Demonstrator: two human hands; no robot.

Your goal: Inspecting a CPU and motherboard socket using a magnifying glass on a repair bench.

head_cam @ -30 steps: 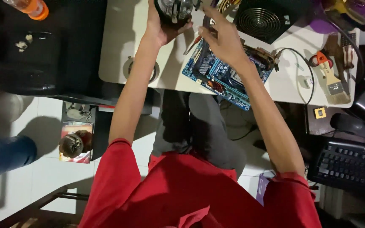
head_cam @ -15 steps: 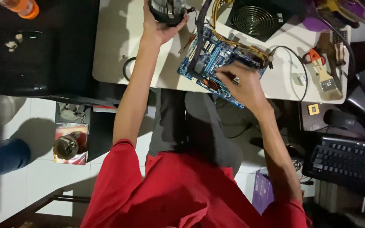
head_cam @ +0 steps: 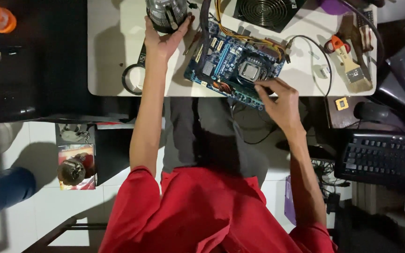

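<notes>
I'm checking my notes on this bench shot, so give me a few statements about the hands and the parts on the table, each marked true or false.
1. The left hand holds a round CPU cooler at the far side of the white table. True.
2. The right hand rests on the black keyboard. False: its fingers touch the near edge of the blue motherboard; the keyboard lies apart, lower right.
3. The CPU cooler sits mounted on the motherboard. False: the socket with its metal-topped processor is uncovered.
4. A paintbrush with an orange part lies to the right of the motherboard. True.
5. A power supply with a round fan grille stands beyond the motherboard. True.
</notes>
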